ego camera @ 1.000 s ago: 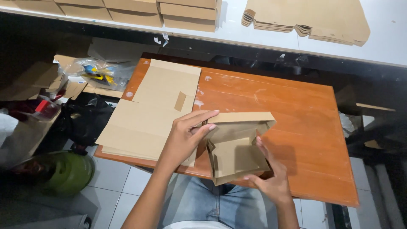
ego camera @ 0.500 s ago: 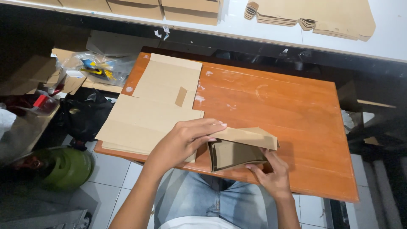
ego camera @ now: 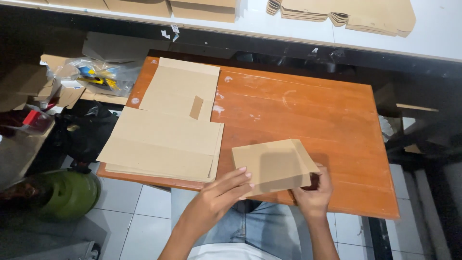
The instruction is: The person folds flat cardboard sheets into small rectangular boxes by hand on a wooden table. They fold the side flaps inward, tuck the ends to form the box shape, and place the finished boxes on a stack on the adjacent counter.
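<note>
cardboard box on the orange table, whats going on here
A seated person is working a small brown cardboard box at the near edge of the orange wooden table. The left hand presses its fingers on the box's near left corner, while the right hand grips the right end, partly tucked under a folded flap. The box looks closed or nearly so. To the left lies a stack of flat cardboard blanks, overhanging the table edge. More flat cardboard sits on the white counter beyond.
</note>
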